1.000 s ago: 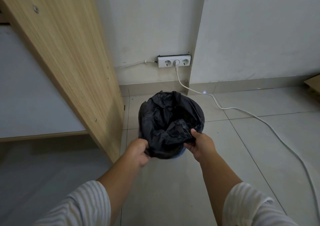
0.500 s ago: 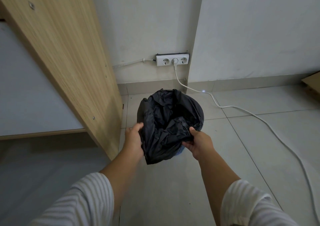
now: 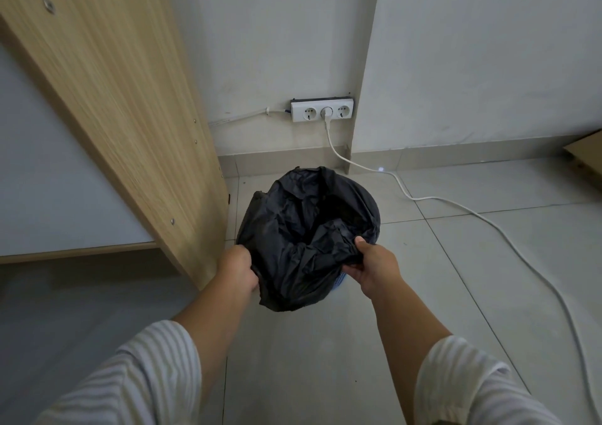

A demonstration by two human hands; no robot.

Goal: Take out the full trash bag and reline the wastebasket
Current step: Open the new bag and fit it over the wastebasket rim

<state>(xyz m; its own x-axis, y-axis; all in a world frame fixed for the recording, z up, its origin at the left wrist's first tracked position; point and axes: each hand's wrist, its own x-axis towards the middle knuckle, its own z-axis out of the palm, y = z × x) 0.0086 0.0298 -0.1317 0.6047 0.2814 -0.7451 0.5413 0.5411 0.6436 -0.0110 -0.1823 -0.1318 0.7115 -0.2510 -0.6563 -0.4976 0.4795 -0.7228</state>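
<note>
A black trash bag (image 3: 303, 229) is draped over a wastebasket on the tiled floor, covering it almost fully. Only a sliver of the blue wastebasket (image 3: 339, 283) shows at the near right under the bag. My left hand (image 3: 237, 270) grips the bag's edge at the near left side. My right hand (image 3: 374, 266) pinches the bag's near right edge, thumb on top. A flap of bag hangs down the front between my hands. The bag's mouth is open and crumpled inward.
A wooden desk side panel (image 3: 130, 98) stands just left of the wastebasket. A white power strip (image 3: 322, 110) is on the wall behind, and its white cable (image 3: 488, 225) runs across the floor to the right. A cardboard piece (image 3: 586, 154) lies at the far right.
My left hand moved from the bag's left side down toward the near left edge and closed on it. The right hand keeps its hold at the near right.
</note>
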